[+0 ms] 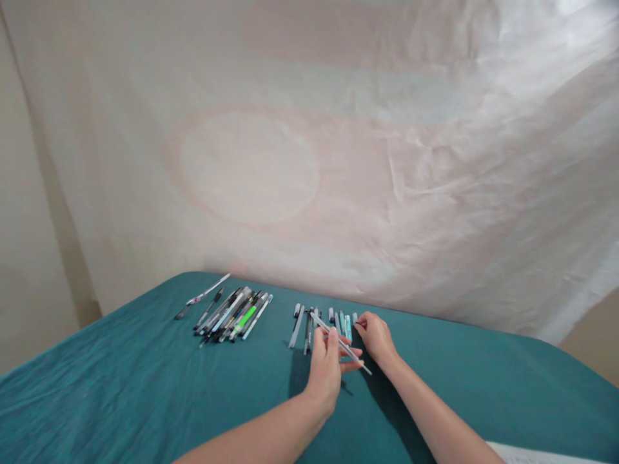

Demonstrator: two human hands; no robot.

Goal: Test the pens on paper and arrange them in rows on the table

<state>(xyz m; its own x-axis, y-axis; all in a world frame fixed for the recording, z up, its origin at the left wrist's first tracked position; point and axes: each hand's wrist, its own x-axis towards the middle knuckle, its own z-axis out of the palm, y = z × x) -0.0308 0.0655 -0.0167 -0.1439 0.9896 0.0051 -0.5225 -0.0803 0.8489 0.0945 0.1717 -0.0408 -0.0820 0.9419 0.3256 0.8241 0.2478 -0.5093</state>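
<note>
My left hand (pixel 325 368) is closed on a slim whitish pen (pixel 341 341), which slants down to the right across the fingers, its thin end sticking out past them. To its right, my right hand (pixel 377 336) is pinched at the tabletop around a small pale pen cap (pixel 355 318), partly hidden by the fingertips. Just behind the left hand lies a row of pens and caps, with a light grey pen (pixel 296 327) at its left end and a turquoise pen (pixel 348 327) near the right hand. The left hand covers part of this row.
A heaped bunch of pens (pixel 227 317), one bright green, lies farther left on the teal cloth-covered table (pixel 145 374). A white and purple pen (pixel 207 290) lies beyond it. A pale hanging sheet (pixel 338 180) backs the table. White paper (pixel 536 453) shows at the lower right.
</note>
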